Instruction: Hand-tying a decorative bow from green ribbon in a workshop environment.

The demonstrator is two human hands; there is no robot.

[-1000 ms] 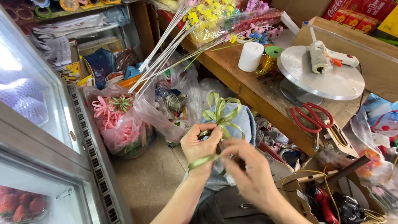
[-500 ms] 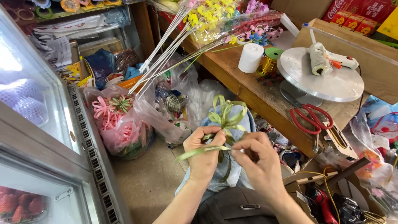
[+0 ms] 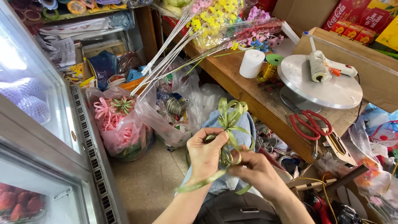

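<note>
Green ribbon bow held in both hands at lower centre of the frame.

Left hand [image 3: 204, 152] is closed in a fist around the base of the ribbon bow [image 3: 230, 117], loops standing above the knuckles; a loose ribbon tail [image 3: 199, 184] trails down across the wrist. Right hand [image 3: 256, 171], just right of the left and touching it, has fingers curled shut, pinching a ribbon strand below the loops. Behind the bow lies a blue cloth [image 3: 244, 124]. Left of centre sits a plastic bag [image 3: 118, 128] of pink ribbon. Red scissors [image 3: 310, 122] rest on the wooden bench [image 3: 232, 70] at right. Farther back stand a white turntable [image 3: 321, 83] carrying a glue gun [image 3: 331, 66], and a white roll [image 3: 251, 63].
</note>
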